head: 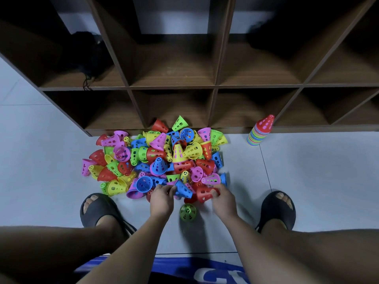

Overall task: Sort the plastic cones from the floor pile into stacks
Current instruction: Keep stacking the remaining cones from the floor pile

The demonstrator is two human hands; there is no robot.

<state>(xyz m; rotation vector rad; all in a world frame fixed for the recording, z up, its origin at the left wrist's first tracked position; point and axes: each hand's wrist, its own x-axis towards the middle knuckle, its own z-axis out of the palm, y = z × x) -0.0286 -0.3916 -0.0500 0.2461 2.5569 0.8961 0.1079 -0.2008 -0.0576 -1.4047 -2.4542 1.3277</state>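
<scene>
A loose pile of perforated plastic cones (162,158) in red, blue, green, yellow and pink lies on the floor before a shelf unit. My left hand (161,198) pinches a blue cone (183,188) at the pile's near edge. To its right, my right hand (223,198) grips a red cone (204,193). A single green cone (187,212) stands upright on the floor between my wrists. A tall stack of mixed-colour cones (259,131), topped by a red one, stands at the right by the shelf.
A dark wooden cubby shelf (215,87) runs across the back, with a dark bundle and cord in the left compartment (88,56). My feet in black slides (96,208) (277,208) flank the pile on the pale tiled floor (307,171).
</scene>
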